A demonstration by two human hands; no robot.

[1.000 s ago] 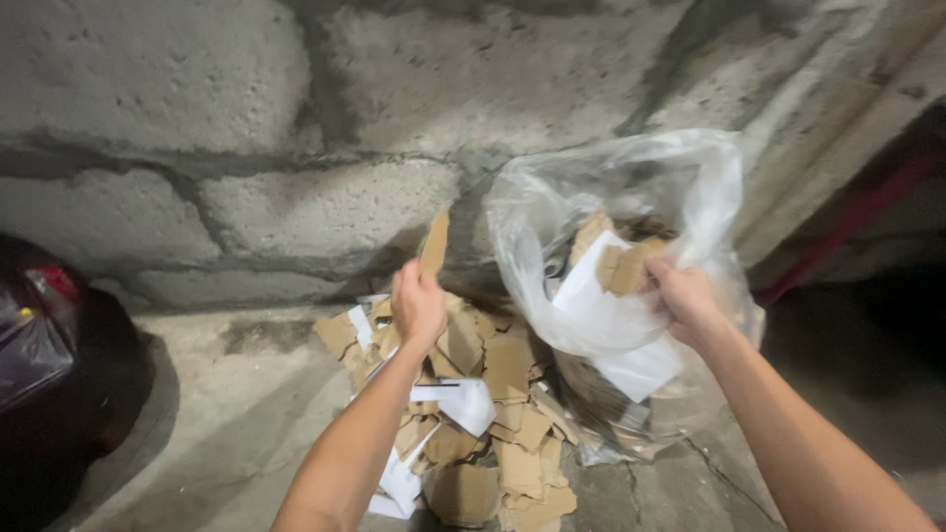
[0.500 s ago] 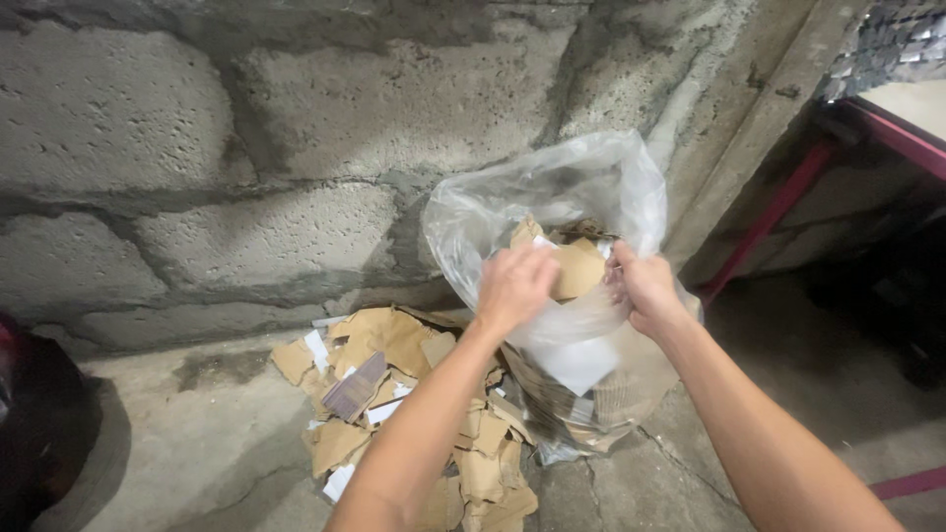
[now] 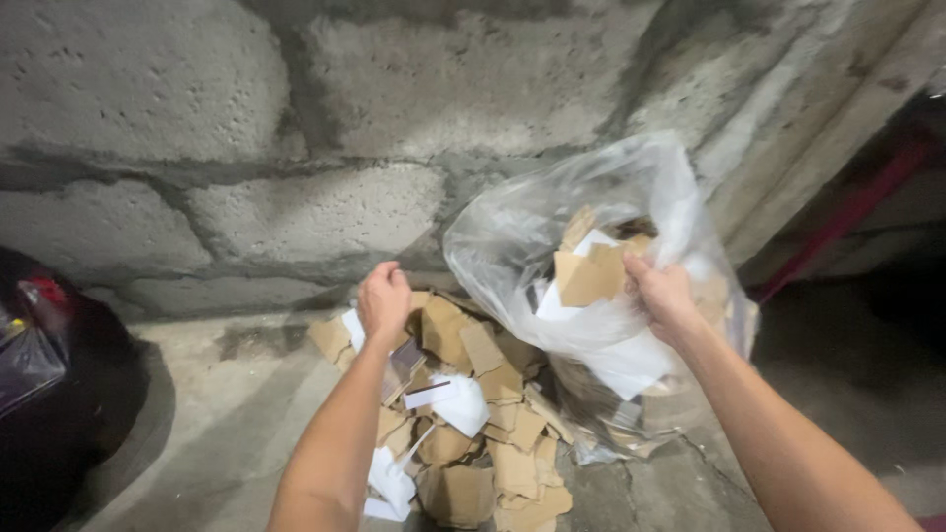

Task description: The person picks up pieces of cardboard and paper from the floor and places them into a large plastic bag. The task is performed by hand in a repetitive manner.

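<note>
A heap of torn brown cardboard scraps [image 3: 473, 414] mixed with white paper bits lies on the concrete floor by the wall. My left hand [image 3: 384, 300] hovers at the heap's upper edge, back toward me and fingers curled under, so what it grips is hidden. To the right stands a clear plastic bag [image 3: 552, 227] partly filled with cardboard and white paper. My right hand [image 3: 662, 294] grips the bag's front rim and holds its mouth open.
A rough grey block wall [image 3: 246, 118] rises right behind the heap. A dark bag or bin [image 3: 49, 394] sits at the left edge. A red metal bar [image 3: 847, 212] slants down at the right, with dark space beyond it.
My left hand has moved from the bag's mouth back down and left to the cardboard heap. My right hand keeps its hold on the bag rim. The view has shifted slightly.
</note>
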